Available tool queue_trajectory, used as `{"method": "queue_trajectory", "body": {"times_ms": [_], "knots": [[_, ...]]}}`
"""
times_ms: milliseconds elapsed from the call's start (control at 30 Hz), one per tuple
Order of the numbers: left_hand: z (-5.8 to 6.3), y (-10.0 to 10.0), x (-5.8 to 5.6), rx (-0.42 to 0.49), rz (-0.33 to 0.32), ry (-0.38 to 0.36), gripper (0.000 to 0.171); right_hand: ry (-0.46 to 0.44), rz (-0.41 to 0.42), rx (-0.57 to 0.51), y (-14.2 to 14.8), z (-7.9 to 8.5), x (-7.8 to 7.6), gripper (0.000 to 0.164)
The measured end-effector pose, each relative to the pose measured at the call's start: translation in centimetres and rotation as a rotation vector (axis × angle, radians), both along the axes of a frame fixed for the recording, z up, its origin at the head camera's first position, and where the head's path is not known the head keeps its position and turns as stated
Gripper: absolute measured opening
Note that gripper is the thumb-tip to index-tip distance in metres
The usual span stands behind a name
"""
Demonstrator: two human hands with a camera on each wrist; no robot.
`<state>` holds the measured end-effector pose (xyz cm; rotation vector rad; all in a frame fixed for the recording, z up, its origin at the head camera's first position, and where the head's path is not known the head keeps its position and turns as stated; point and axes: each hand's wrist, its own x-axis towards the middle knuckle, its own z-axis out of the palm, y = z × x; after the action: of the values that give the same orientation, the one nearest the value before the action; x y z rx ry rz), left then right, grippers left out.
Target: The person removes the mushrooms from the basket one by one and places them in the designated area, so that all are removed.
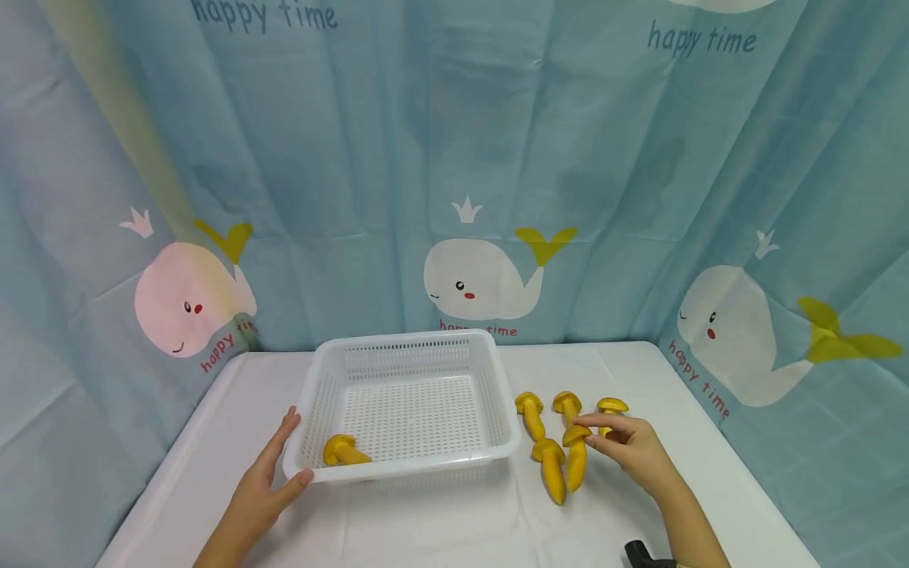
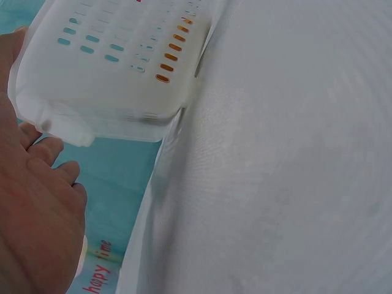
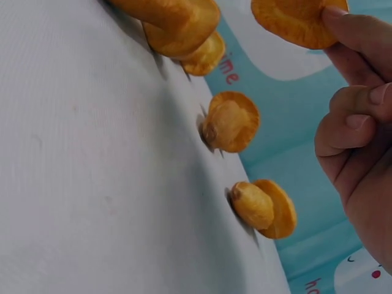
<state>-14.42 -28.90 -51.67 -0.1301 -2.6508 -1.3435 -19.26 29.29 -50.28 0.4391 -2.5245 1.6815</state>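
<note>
My right hand (image 1: 635,454) pinches the cap edge of a yellow mushroom (image 1: 577,465) between thumb and fingertips, and its stem points toward me. In the right wrist view that mushroom's cap (image 3: 300,21) shows at the top, clear of the table. A second mushroom (image 1: 551,473) lies just left of it, with others (image 1: 531,414) behind. My left hand (image 1: 259,489) rests against the left front corner of a white plastic basket (image 1: 405,471), thumb by the front rim and fingers stretched along the side. One mushroom (image 1: 344,450) lies inside the basket, at its front left.
The basket stands on a white-covered table (image 1: 426,528), left of the loose mushrooms. At the far right of that group is a mushroom (image 1: 613,405) beyond my right hand. A blue whale-print curtain (image 1: 355,197) hangs behind and along both sides.
</note>
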Motion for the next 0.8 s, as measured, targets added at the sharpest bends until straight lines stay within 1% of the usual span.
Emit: {"method": "queue_trajectory", "body": {"times_ms": [133,300,500,800], "knots": [[0.2,0.1,0.1,-0.003,0.003,0.006,0.090,-0.008,0.001,-0.008,0.6,-0.5,-0.2,0.028],[0.3,0.2,0.2,0.002,0.009,-0.003,0.090,-0.026,0.012,-0.023,1.1,-1.2,-0.5,0.029],[0.2,0.2,0.2,0.000,0.010,-0.001,0.089,-0.076,0.001,-0.026,1.4,-1.8,-0.6,0.030],[0.0,0.1,0.1,0.011,0.008,0.006,0.090,-0.110,-0.014,0.016,1.5,-3.1,-1.4,0.030]]}}
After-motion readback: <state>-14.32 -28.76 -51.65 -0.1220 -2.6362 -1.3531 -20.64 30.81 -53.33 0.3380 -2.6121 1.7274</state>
